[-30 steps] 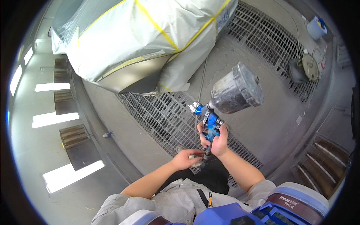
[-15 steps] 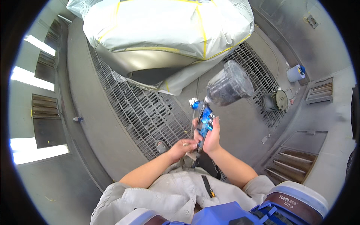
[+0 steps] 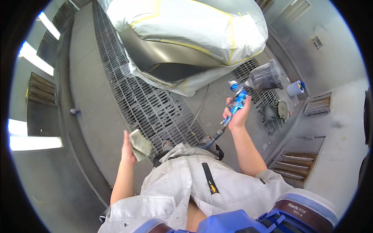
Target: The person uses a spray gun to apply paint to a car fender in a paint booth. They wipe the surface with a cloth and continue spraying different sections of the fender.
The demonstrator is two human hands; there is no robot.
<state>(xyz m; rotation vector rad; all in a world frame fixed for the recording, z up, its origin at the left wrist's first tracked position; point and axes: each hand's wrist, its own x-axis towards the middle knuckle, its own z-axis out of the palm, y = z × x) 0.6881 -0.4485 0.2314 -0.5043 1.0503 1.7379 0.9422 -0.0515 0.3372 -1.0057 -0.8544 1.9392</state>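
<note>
My right hand (image 3: 240, 115) is wrapped round the grip of a blue spray gun (image 3: 239, 96), out in front and to the right. A translucent, greyish paint cup (image 3: 265, 76) is fixed to the gun and tilts away to the right. From the bottom of the grip an air hose (image 3: 211, 143) runs back towards my waist. On the left, my left hand (image 3: 127, 150) grips a folded grey-green cloth (image 3: 140, 145) between thumb and fingers. Ahead stands a car body wrapped in white masking film (image 3: 186, 24), with a metallic beige panel (image 3: 159, 51) exposed between yellow tape lines.
Floor grating (image 3: 149, 110) runs under the car and past my feet. A lidded metal pot (image 3: 276, 110) and a white bucket (image 3: 294, 89) stand on the right. Louvred vents (image 3: 297, 163) line the wall there. Part of my blue respirator (image 3: 229, 222) fills the lower edge.
My hands have drawn apart from the spray gun's handle. The left has swung out left with the cloth; the right has carried the gun right and forward. My view has turned somewhat.
</note>
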